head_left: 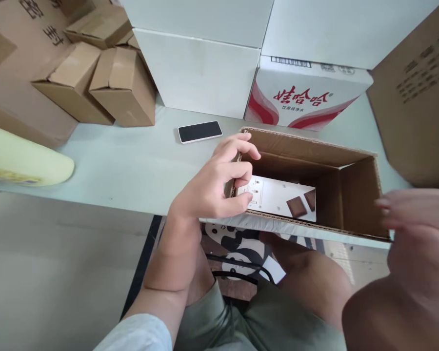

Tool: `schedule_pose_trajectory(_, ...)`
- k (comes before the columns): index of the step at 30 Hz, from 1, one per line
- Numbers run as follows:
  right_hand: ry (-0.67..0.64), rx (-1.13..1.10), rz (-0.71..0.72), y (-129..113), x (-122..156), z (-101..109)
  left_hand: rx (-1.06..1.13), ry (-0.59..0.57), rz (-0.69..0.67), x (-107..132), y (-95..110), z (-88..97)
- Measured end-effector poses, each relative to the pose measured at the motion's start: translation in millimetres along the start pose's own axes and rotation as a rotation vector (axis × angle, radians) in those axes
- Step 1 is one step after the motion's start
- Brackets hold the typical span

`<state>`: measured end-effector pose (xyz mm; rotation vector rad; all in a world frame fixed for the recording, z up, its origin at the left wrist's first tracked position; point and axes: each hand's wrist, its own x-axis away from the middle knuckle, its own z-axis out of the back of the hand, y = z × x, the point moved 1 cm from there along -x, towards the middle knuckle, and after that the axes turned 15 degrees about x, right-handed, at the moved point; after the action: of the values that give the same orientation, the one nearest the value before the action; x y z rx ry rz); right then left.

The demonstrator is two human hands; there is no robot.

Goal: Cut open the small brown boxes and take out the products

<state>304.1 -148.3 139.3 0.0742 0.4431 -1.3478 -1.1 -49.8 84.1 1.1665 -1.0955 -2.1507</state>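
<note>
An open cardboard box (358, 195) stands at the table's near edge. My left hand (219, 180) is at its left end, with bent fingers hooked over the left wall and closed on it. Inside the box, on the left, lies a white carton (274, 192) with brown squares printed on it; my left fingertips cover its left end. My right hand (417, 209) is beside the box's right wall, overlapping its edge in view. Motion smears the fingers, so I cannot tell whether they hold anything.
A phone (200, 131) lies left of the box. Behind stand white boxes (201, 73) and a red-and-white carton (303, 97). Small brown boxes (124, 87) are at the back left, a pale green object (25, 156) at the left, and a large cardboard box (420, 97) at the right.
</note>
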Motion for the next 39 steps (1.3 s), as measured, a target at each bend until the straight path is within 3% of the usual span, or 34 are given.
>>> schedule_pose_trajectory(2, -0.100, 0.042, 0.026, -25.7, -24.3, -0.2, 0.020, -0.013, 0.020, 2.6, 5.7, 1.6)
schedule_pose_trajectory(4, -0.351, 0.119, 0.130, -42.6, -49.4, -6.9, 0.059, -0.040, 0.066, 4.4, 9.1, 2.5)
schedule_pose_trajectory(6, -0.582, 0.241, 0.236, -50.1, -70.5, -18.9, 0.096, -0.088, 0.139, 5.5, 10.6, 2.8)
schedule_pose_trajectory(8, -0.703, 0.399, 0.259, -51.2, -84.4, -33.1, 0.108, -0.130, 0.198, 5.9, 11.0, 2.8)
schedule_pose_trajectory(13, -0.697, 0.660, 0.291, -51.7, -90.4, -60.8, 0.107, -0.156, 0.238, 7.0, 10.1, 3.0)
schedule_pose_trajectory(18, -0.763, 0.695, 0.274, -54.8, -87.4, -60.4, 0.123, -0.139, 0.208, 8.6, 8.4, 1.7)
schedule_pose_trajectory(23, -0.483, 0.694, 0.300, -45.6, -82.3, -26.2, 0.101, -0.086, 0.159, 8.7, 8.8, 2.0)
schedule_pose_trajectory(31, -0.072, 0.605, 0.372, -33.5, -48.3, 39.6, 0.071, 0.080, 0.145, 5.0, 10.2, 1.0)
schedule_pose_trajectory(35, 0.275, 0.673, 0.429, -38.9, -35.9, 48.1, 0.153, 0.159, 0.057, 3.4, 9.2, 1.3)
schedule_pose_trajectory(39, 0.562, 0.684, 0.493, -52.0, -36.1, 34.8, 0.397, 0.274, -0.050, 5.1, 5.0, 5.4)
